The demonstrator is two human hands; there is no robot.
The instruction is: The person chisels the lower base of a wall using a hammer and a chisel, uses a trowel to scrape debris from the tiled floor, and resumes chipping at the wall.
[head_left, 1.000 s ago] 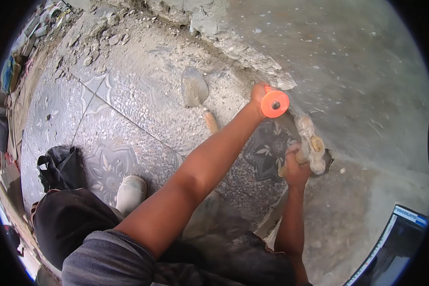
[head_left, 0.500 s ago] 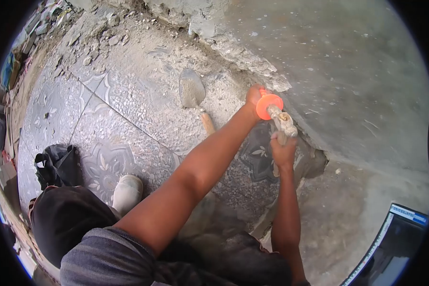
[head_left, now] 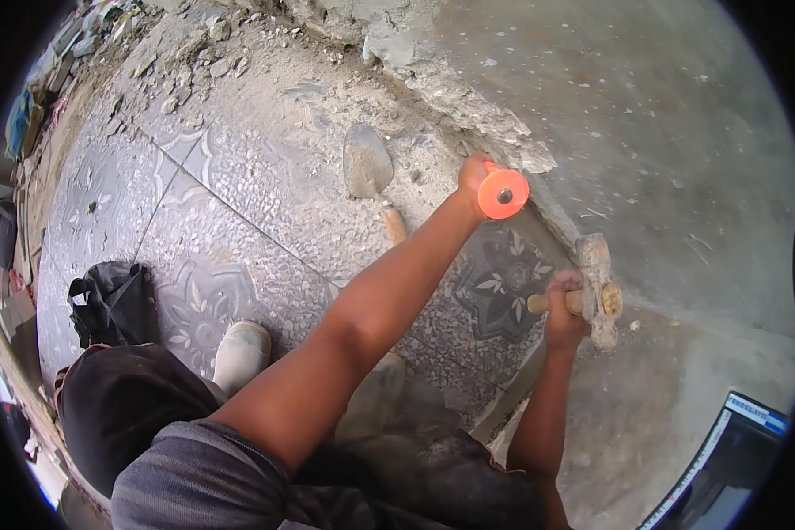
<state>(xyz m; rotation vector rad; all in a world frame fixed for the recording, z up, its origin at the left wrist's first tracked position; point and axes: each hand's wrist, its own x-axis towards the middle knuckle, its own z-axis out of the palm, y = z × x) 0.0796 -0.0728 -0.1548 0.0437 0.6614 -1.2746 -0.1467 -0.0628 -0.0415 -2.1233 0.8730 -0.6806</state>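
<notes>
Head view.

Left hand [head_left: 473, 181]: fingers closed round the grip of a chisel [head_left: 504, 196], just under its round orange guard [head_left: 509, 209]. Chisel seen nearly end-on, steel butt turned up to the camera, long axis running away downward; tip hidden. Position: beside the broken edge [head_left: 503, 124] of the concrete [head_left: 662, 159].

Right hand [head_left: 564, 311]: curled shut on the wooden handle of a hammer [head_left: 597, 278], close under the head. Handle lies roughly across the view, free end to the left, top end showing through the head at right. Head pale and crusted, its long axis running up and down the view. Position: near the lower right of the chisel, apart from the guard.

Trowel [head_left: 367, 163]: one, on the tiled floor [head_left: 212, 208], beyond the left forearm. Blade points away from the person and bears grey powder; wooden handle slants back toward the arm.

Bag [head_left: 110, 300]: one, black, crumpled, on the floor at left; contents cannot be told.

Rubble [head_left: 216, 66]: loose pieces and dust, along the far part of the floor.

Boot [head_left: 243, 353]: pale, toe showing beside the bent knee.

Panel [head_left: 733, 459]: dark, at lower right, with a blue and white lettered edge; lettering too small to read.
</notes>
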